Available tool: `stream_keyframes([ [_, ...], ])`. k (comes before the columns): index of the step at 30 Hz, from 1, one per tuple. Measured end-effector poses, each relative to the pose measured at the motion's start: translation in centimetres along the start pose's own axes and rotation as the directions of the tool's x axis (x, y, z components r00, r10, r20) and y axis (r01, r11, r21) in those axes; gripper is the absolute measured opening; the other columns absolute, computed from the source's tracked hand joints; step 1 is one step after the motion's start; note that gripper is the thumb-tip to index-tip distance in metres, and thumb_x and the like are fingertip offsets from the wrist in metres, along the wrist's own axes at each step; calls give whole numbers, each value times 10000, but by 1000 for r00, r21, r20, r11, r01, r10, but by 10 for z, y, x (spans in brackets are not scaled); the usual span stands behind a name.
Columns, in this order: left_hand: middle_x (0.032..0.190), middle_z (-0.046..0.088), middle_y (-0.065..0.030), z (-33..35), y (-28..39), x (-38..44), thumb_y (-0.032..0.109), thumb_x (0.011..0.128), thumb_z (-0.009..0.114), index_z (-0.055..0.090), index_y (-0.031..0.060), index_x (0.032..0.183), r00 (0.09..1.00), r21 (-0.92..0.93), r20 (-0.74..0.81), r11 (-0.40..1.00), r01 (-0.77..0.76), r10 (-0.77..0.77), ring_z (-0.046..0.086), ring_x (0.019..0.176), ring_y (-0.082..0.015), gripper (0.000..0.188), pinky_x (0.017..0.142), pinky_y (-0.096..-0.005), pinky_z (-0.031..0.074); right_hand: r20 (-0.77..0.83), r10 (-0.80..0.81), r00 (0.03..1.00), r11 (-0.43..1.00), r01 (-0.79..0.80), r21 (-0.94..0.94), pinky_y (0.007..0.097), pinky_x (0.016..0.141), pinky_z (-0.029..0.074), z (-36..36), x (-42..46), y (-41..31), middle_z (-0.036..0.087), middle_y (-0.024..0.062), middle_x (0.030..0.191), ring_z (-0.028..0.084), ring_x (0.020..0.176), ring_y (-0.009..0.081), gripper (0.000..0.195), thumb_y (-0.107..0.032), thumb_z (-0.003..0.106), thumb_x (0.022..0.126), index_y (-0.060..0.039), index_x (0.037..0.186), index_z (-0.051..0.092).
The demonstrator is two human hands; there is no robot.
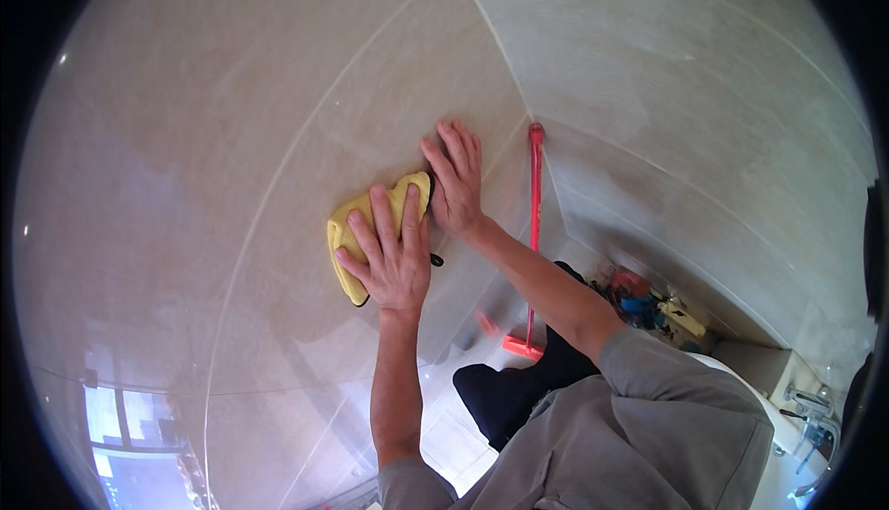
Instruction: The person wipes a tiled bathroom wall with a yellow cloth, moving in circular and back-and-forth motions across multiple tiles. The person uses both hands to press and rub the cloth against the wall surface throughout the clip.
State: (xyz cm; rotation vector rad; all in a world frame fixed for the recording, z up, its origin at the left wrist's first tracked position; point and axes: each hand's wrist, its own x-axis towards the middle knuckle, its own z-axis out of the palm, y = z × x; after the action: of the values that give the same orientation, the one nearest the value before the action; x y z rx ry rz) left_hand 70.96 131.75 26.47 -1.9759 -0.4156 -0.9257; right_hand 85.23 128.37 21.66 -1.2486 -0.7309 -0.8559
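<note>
Against the glossy beige tiled wall [312, 142], my left hand [396, 267] presses a folded yellow cloth [351, 222] flat, fingers spread over it. The cloth has dark edging, and a small black loop [436, 260] sticks out beside my wrist. Just right of the cloth, my right hand [455, 180] rests on the same wall with its fingers extended and nothing visible in it; its heel is close to the cloth's dark edge.
A red-handled tool [535, 191] with a flat orange-red head leans in the wall corner. Mixed items [639, 298] lie low along the right wall. A white washbasin [778, 468] with a chrome tap [816, 406] is at the lower right. The left wall reflects a window.
</note>
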Motion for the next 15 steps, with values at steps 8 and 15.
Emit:
stream_keyframes([
  [8, 1617, 478, -50, -4, -3, 1, 516, 1014, 581, 585, 402, 1469, 1000, 21, 21, 1000, 12, -12, 382, 1502, -378, 469, 1234, -654, 24, 61, -71, 996, 997, 70, 11, 624, 1155, 281, -14, 26, 15, 466, 226, 1537, 415, 1423, 464, 456, -199, 618, 963, -68, 1400, 624],
  [15, 1618, 477, -40, -11, 1, 7, 534, 1014, 576, 585, 414, 1471, 999, 29, -21, 999, 43, -42, 370, 1507, -379, 473, 1236, -642, 30, 21, -44, 999, 999, 44, -6, 630, 1187, 220, -12, 61, 21, 381, 233, 1608, 363, 1469, 464, 516, -304, 618, 993, -81, 1458, 587],
])
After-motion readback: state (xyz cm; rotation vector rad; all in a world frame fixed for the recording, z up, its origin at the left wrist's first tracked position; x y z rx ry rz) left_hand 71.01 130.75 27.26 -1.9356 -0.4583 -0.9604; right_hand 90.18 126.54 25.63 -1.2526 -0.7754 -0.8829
